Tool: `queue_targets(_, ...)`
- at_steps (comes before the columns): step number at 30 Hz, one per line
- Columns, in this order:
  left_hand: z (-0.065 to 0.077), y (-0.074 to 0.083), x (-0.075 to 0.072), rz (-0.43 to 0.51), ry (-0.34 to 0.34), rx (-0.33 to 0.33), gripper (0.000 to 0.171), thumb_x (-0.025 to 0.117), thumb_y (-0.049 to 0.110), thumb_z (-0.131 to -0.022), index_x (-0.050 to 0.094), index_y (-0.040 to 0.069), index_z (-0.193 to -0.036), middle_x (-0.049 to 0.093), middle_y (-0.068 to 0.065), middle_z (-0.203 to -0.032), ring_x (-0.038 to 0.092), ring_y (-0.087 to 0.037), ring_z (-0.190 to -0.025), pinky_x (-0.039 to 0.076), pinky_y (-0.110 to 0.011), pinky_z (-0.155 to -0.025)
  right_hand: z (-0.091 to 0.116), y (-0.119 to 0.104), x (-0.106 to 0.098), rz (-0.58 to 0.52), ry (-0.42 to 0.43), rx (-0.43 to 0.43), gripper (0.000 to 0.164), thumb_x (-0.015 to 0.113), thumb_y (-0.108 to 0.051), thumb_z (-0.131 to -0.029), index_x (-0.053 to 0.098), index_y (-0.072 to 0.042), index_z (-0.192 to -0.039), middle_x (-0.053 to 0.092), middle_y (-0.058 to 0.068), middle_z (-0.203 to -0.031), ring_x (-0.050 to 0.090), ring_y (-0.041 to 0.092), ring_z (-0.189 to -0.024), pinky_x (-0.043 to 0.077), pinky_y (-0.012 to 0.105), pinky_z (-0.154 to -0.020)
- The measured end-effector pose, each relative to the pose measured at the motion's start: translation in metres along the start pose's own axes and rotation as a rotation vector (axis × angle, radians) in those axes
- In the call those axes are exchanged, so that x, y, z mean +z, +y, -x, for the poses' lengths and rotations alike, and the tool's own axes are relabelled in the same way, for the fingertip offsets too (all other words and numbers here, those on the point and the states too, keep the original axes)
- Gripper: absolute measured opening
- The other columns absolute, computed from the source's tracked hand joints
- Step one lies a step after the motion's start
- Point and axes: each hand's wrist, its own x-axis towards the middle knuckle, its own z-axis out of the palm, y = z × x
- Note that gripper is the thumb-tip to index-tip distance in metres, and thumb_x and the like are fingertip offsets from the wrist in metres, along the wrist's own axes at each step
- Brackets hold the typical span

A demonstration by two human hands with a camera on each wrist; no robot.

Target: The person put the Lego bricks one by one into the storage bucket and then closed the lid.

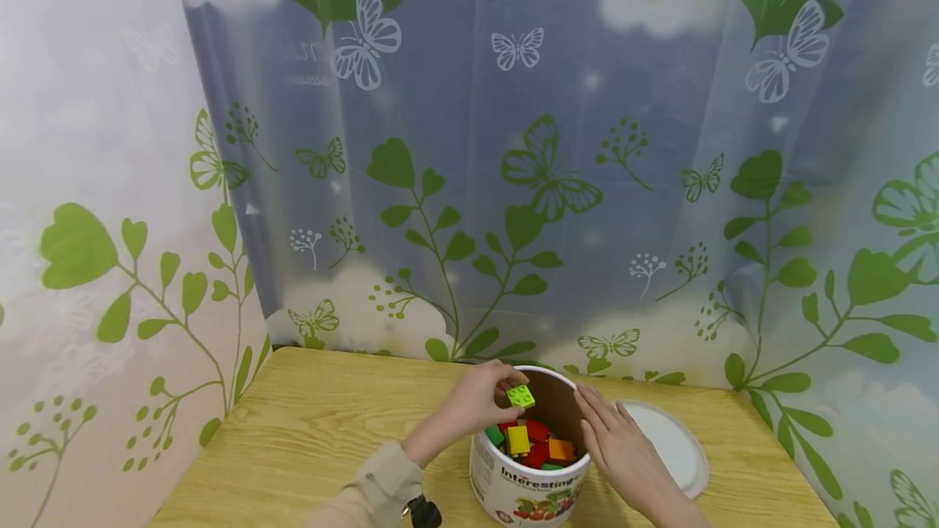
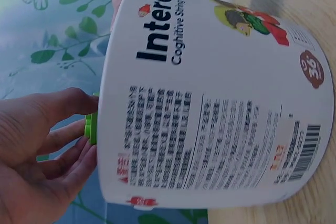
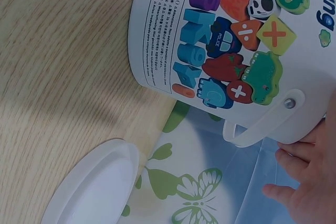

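Observation:
A white printed bucket (image 1: 530, 489) stands on the table, with red, yellow, orange and green building blocks (image 1: 537, 432) inside. My left hand (image 1: 480, 399) pinches a lime green building block (image 1: 521, 396) between thumb and fingers, just over the left part of the bucket's opening. In the left wrist view the same block (image 2: 91, 127) shows beside the rim, partly hidden by it. My right hand (image 1: 623, 445) rests on the right side of the bucket's rim with its fingers extended. From the right wrist, that hand (image 3: 310, 174) touches the bucket near its white handle (image 3: 262, 129).
A white round lid (image 1: 678, 451) lies on the wooden table (image 1: 330, 406) to the right of the bucket, partly behind the right hand. Behind the table hangs a blue cloth (image 1: 455, 88) with printed leaves and butterflies.

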Motion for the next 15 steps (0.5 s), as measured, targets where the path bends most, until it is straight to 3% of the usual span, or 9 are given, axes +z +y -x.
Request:
queue_targets(7,-0.006,0.002,0.020,0.007,-0.036,-0.003,0.034,0.084,0.014,-0.084,0.072,0.007,-0.114,0.067,-0.002,-0.103,0.064,-0.010,-0.090,0.054,-0.016,-0.077,0.000,0.001,0.001,-0.014,-0.019,0.005,0.044,0.053,-0.021,-0.106,0.053,-0.005,-0.147,0.047,0.011,-0.155,0.046,0.030,-0.140,0.035,0.058,-0.115)
queue_targets(15,-0.006,0.000,0.029,-0.024,-0.034,0.005,0.031,0.086,0.016,-0.082,0.074,0.007,-0.110,0.066,-0.001,-0.098,0.063,-0.008,-0.087,0.052,-0.015,-0.076,0.000,0.001,0.000,-0.020,-0.029,0.009,0.045,0.053,-0.021,-0.106,0.052,-0.005,-0.148,0.046,0.010,-0.156,0.046,0.030,-0.141,0.035,0.058,-0.115)
